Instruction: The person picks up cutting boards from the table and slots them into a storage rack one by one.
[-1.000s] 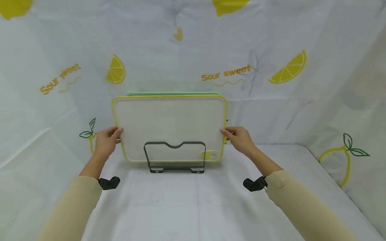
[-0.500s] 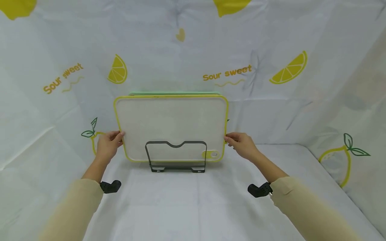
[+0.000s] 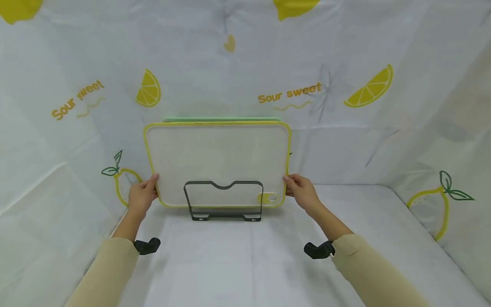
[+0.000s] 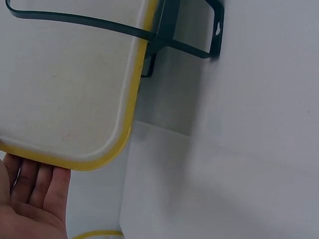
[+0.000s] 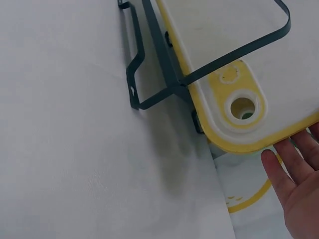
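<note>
A white cutting board with a yellow rim [image 3: 216, 157] stands upright in a dark wire rack [image 3: 223, 200]. Its handle hole [image 3: 271, 197] sits at the lower right. A green board [image 3: 220, 120] stands just behind it, with only its top edge showing. My left hand [image 3: 143, 196] touches the board's lower left edge. In the left wrist view its fingers [image 4: 30, 184] lie straight against the yellow rim [image 4: 124, 124]. My right hand [image 3: 301, 192] is at the lower right edge. There its straight fingers [image 5: 294, 169] reach the rim beside the hole [image 5: 242, 107].
A white cloth [image 3: 245, 264] covers the table, and lemon-print cloth walls [image 3: 364, 89] close it in at the back and on both sides. The rack's base [image 5: 149, 74] rests on the cloth. Black camera mounts [image 3: 147, 246] [image 3: 317, 250] sit on both wrists.
Both hands have slid down the board's side edges, from about mid-height to near the lower corners. The board and rack have stayed in place.
</note>
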The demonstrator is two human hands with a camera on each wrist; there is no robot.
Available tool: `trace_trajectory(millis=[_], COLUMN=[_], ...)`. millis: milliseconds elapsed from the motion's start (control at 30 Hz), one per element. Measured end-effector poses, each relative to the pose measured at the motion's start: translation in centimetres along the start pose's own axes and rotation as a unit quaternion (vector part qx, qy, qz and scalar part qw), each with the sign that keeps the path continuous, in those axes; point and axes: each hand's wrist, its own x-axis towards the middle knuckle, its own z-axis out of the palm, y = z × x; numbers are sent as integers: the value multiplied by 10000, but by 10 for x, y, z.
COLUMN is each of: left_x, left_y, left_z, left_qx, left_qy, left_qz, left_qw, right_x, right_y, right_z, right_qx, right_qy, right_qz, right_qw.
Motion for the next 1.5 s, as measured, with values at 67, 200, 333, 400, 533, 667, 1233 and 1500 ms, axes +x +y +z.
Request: trace_trajectory(millis=[67,200,333,400,533,667,1233,1500], left_x=[-1,-2,-5,-7,-11,-11,-15,-17], left_y=[-2,-3,-2,-1,2,3,15,20], left_z=[1,1,3,4,8,17,58,69], left_qx=[-153,-198,-41,-3,-60,-177,-254,-406], left_qy=[73,105,-6,-51,18,79,-180,-393], left_qz=[-71,-137,-154,-171,-202,-149,147,57], left_qw=[9998,9997,9999,9998,9998,9997,9994,9984], right_x=[0,-2,-2,-3,-4,-6,-18,-20], right_y=[3,7,12,14,18,21,38,42], right_z=[3,4,2,1,-3,-10,-42,-49], right_qx=[152,235,267,266,287,401,558,518], right_qy=[117,257,393,450,513,570,1281,1390], right_qz=[-11,-12,45,78,75,113,147,178], right_qw=[9998,9994,9989,9986,9982,9975,9901,9888])
